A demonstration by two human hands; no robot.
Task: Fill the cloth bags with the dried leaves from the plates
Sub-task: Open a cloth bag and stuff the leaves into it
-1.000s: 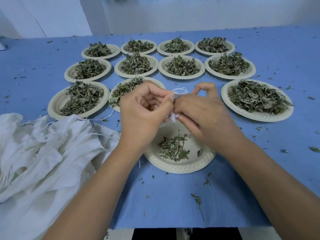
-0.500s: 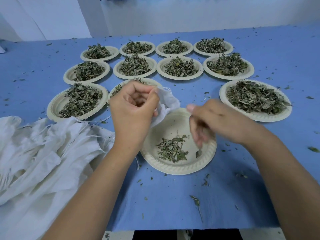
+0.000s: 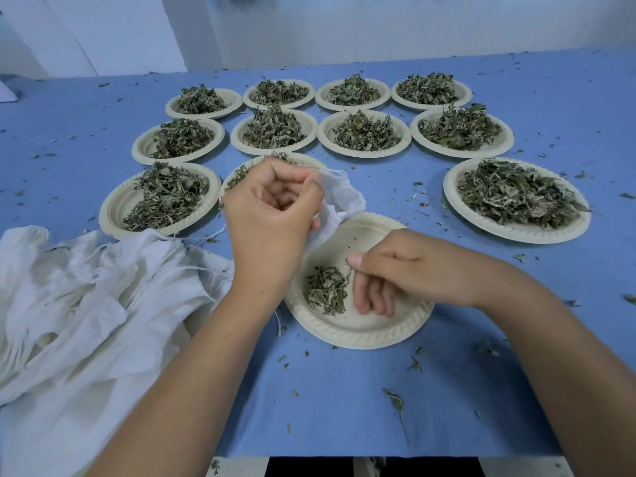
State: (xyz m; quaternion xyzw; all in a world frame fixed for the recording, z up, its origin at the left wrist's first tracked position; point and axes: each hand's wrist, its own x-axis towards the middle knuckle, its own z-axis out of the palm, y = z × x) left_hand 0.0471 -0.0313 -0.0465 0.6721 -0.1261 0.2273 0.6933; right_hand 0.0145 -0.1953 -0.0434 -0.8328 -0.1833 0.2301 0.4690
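Blue table [image 3: 344, 407] littered with leaf crumbs and one longer sprig [image 3: 395, 402] near the front edge. Eleven plates heaped with dried leaves sit in rows at the back and sides, the biggest-looking one far right [image 3: 516, 232], another front left [image 3: 113, 218]. One of them [image 3: 237, 173] is mostly hidden behind the left hand [image 3: 272, 215]. Heap of white cloth bags [image 3: 86, 304] lies at the left, drawstrings trailing, touching the front-left plate's edge. Near plate [image 3: 361, 333] sits in the middle front, mostly bare, with a small pile of leaves [image 3: 327, 289] left of its centre. Left hand is raised above the near plate's back-left rim, fingers curled tight, pinching the rim of a small cloth bag [image 3: 339, 197]. The bag hangs off the hand's right side, its mouth gaping, its lower part over the plate's back edge. Right hand [image 3: 395, 270] is over the near plate, palm down, fingers [image 3: 373, 301] loosely bent with tips on the plate just right of the pile. The thumb points at the leaves. Nothing visibly held in it.
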